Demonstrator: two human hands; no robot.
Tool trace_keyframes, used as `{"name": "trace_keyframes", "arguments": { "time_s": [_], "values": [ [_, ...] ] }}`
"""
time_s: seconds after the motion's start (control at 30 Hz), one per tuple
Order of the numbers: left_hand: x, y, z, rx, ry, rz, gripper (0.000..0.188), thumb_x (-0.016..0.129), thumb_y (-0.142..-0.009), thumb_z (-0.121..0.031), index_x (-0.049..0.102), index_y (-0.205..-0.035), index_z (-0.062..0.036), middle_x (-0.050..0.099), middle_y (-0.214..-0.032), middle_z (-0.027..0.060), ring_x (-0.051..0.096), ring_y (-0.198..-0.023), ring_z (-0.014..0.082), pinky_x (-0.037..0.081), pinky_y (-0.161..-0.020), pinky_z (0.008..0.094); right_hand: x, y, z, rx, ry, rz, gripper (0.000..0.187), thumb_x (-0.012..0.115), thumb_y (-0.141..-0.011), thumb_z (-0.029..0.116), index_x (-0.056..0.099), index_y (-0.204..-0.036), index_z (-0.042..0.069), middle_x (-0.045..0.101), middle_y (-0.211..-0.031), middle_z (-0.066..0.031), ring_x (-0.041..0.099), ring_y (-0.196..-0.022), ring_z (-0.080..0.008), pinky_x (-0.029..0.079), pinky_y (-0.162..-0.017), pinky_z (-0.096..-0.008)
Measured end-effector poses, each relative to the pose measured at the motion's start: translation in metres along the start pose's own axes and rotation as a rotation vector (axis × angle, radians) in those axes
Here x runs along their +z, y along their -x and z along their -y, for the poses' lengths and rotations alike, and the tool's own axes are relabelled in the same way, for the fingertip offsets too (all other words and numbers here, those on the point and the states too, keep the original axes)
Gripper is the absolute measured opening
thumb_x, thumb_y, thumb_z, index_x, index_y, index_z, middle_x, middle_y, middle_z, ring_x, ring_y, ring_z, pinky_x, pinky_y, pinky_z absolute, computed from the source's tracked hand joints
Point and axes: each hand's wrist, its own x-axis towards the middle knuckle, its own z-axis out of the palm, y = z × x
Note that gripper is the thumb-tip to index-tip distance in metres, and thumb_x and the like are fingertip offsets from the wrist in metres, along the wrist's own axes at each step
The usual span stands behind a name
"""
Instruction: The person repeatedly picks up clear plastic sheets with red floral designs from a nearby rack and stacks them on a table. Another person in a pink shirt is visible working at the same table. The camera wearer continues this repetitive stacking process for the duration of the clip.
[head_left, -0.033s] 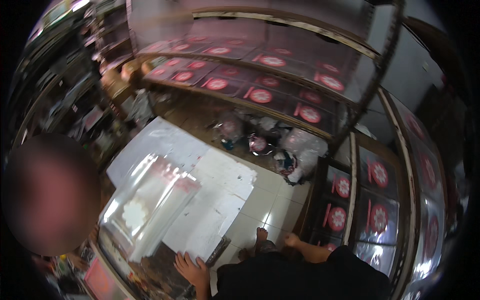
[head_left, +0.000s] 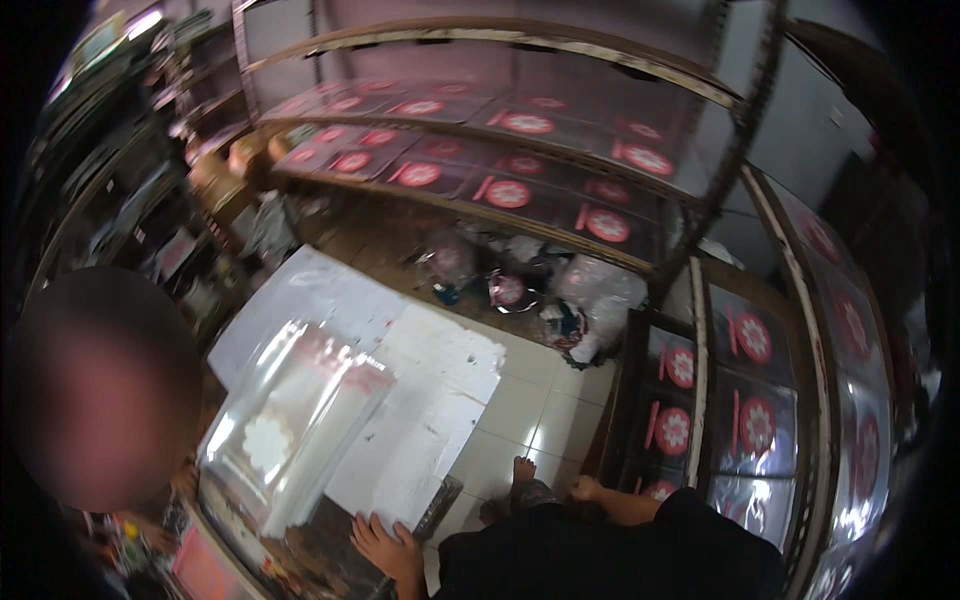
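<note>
My left hand (head_left: pixel 388 550) rests with fingers spread on the dark near edge of the worktable, beside the white sheets (head_left: pixel 420 400) that cover much of its top. Just beyond it lies a stack of clear plastic sheets or bags (head_left: pixel 290 420) with a white flower shape and a reddish printed area; glare blurs their edges. My right hand (head_left: pixel 586 489) hangs low by my leg over the floor, its fingers curled closed, and I see nothing in it.
Shelves (head_left: pixel 440 190) across the back and a rack (head_left: pixel 702 370) at my right carry dark sheets with red-and-white flower prints. Crumpled plastic (head_left: pixel 600 290) lies on the floor under the shelves. A co-worker (head_left: pixel 105 400) is at the left, near a pink-framed screen (head_left: pixel 205 568).
My view has shifted slightly, so the shelves sit a little further left and the table a little lower. Both hands keep nearly the same places.
</note>
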Motion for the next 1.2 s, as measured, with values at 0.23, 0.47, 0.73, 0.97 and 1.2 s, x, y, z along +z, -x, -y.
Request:
{"name": "trace_keyframes", "arguments": {
  "time_s": [0.23,0.47,0.73,0.97,1.2],
  "values": [
    [-0.023,-0.017,-0.031,0.058,-0.056,-0.063,0.044,0.064,-0.09,-0.03,0.062,-0.123,-0.0001,0.057,-0.134,0.0239,0.05,-0.126,0.0414,0.037,-0.107,0.0547,0.034,0.035,-0.013,0.091,-0.082,0.219,0.044,0.053,-0.095,0.029,0.06,-0.131,0.005,0.062,-0.129,-0.0194,0.06,-0.119,-0.0359,0.048,-0.101,-0.0458],
    [-0.036,-0.025,-0.035,0.181,-0.18,-0.193,0.035,0.066,-0.086,-0.023,0.067,-0.114,-0.0007,0.066,-0.12,0.0205,0.062,-0.108,0.0362,0.048,-0.091,0.0488,-0.022,-0.038,0.043,-0.057,-0.077,-0.075,0.038,0.061,-0.089,0.03,0.066,-0.119,0.007,0.071,-0.113,-0.0149,0.067,-0.106,-0.0296,0.053,-0.092,-0.0411],
    [-0.015,-0.017,-0.016,-0.027,0.087,-0.066,0.044,0.064,-0.084,-0.022,0.059,-0.121,0.0026,0.05,-0.136,0.0254,0.043,-0.132,0.0421,0.027,-0.114,0.0574,-0.045,-0.07,0.107,-0.176,-0.23,-0.028,0.034,0.059,-0.088,0.023,0.068,-0.116,0.006,0.071,-0.107,-0.018,0.069,-0.102,-0.032,0.053,-0.089,-0.04],
    [-0.024,-0.013,-0.019,-0.092,0.105,-0.053,0.046,0.064,-0.086,-0.028,0.06,-0.123,-0.0017,0.05,-0.139,0.022,0.04,-0.135,0.0376,0.026,-0.116,0.0548,-0.027,-0.038,0.098,-0.298,-0.044,0.078,0.039,0.058,-0.09,0.017,0.062,-0.12,-0.007,0.07,-0.108,-0.0217,0.067,-0.1,-0.0302,0.052,-0.087,-0.0391],
    [-0.027,-0.011,-0.022,-0.119,0.121,-0.07,0.046,0.066,-0.084,-0.027,0.06,-0.123,-0.002,0.05,-0.139,0.0202,0.042,-0.134,0.0361,0.028,-0.115,0.0537,-0.067,-0.061,0.062,-0.274,0.03,0.242,0.032,0.061,-0.09,0.016,0.063,-0.114,-0.005,0.069,-0.1,-0.0184,0.07,-0.088,-0.0276,0.056,-0.077,-0.0397]
  ]
}}
